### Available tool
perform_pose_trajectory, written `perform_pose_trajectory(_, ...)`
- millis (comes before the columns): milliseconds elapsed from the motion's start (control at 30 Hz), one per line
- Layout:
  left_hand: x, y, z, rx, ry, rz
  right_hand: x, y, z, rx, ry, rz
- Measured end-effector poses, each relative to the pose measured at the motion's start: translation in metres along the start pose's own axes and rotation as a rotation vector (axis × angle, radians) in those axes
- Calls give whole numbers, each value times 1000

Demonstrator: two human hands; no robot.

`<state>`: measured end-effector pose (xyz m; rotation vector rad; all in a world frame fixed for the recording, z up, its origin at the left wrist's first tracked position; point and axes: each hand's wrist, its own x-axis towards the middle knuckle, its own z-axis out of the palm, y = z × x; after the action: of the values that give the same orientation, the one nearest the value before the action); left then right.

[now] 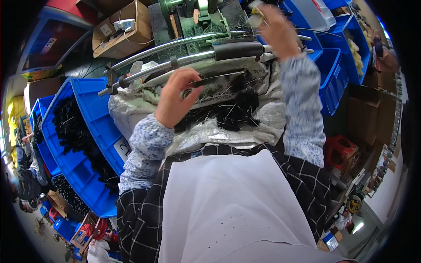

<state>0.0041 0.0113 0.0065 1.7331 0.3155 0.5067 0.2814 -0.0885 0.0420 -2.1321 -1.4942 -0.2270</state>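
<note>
My left hand (179, 97) is closed in a pinch, thumb against fingers, above a cloth-covered lap area. From the pinch a thin metal wire with a dark end (219, 77) points to the right. Below it, a pile of black bristly pieces with thin wires (239, 109) lies on a crumpled whitish sheet (197, 140). My right hand (280, 35) is raised at the upper right, beside the green machine (201, 17). Motion smears its fingers, and a pale yellowish thing (258, 15) shows by the fingertips; whether they grip it, I cannot tell.
Metal rails (175, 61) with a dark roller sleeve (239, 50) cross in front of the machine. To the left stands a blue bin (98, 114) of black bristly pieces. A cardboard box (131, 30) sits at the upper left; more blue bins (331, 81) stand right.
</note>
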Motion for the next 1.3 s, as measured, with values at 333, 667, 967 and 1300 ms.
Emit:
perform_pose_trajectory(333, -16, -9, 10, 289, 116, -66, -23, -56, 32, 75, -193, 40)
perform_pose_trajectory(667, -51, -55, 30, 557, -900, -369, 22, 26, 85, -328, 29, 63)
perform_pose_trajectory(967, -40, -50, 29, 429, -930, -505, 26, 41, 95, -274, -5, 43)
perform_pose_trajectory(1300, -36, -25, 2, 457, -727, -385, 3, 48, 88, -325, 30, 185)
